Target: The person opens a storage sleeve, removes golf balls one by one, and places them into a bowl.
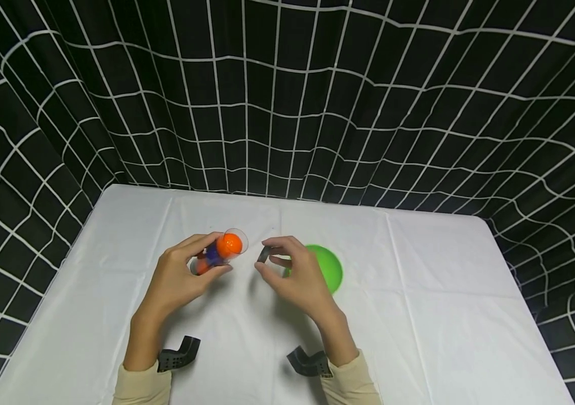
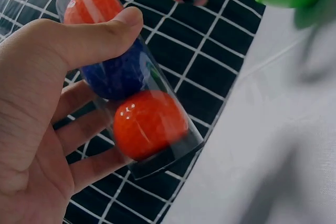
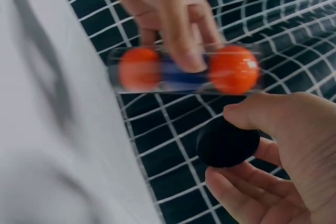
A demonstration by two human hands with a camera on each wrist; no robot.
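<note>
My left hand [image 1: 178, 281] grips a clear tube [image 2: 164, 162] round its side, thumb across the front. Inside sit an orange ball [image 1: 229, 245] at the uncovered end, a blue ball [image 2: 116, 77] in the middle and another orange ball [image 2: 150, 125] at the opposite end. The tube is tilted and held above the table. To its right, my right hand [image 1: 300, 277] pinches a round black cap [image 3: 228, 141] by its edge between thumb and fingers. A small gap separates the cap from the tube's uncovered end in the head view.
A green bowl [image 1: 330, 270] stands on the white-covered table [image 1: 449, 315], partly hidden behind my right hand. Black curtain with a white grid [image 1: 287, 95] rises behind the table and along both sides. Each wrist carries a black mount [image 1: 180, 355].
</note>
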